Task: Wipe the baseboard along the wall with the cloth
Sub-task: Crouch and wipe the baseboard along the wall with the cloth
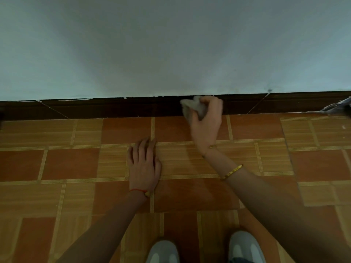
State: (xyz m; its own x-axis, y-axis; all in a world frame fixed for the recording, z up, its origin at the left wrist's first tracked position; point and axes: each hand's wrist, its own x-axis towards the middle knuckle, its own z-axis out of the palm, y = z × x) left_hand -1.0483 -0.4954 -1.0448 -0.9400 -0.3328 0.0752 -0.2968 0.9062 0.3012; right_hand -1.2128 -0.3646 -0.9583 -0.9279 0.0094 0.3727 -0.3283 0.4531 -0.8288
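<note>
A dark brown baseboard (114, 108) runs across the foot of a pale wall (171, 44). My right hand (207, 122) grips a crumpled whitish cloth (191, 107) and presses it against the baseboard a little right of centre. The cloth bulges out to the left of my fingers. My left hand (144, 164) lies flat on the floor, palm down and fingers together, well short of the baseboard and holding nothing.
The floor (66, 164) is orange and tan patterned tile. My two grey shoes (163, 251) stand at the bottom edge. A pale crumpled object (340, 107) sits against the baseboard at the far right. White paint flecks mark the baseboard's top edge.
</note>
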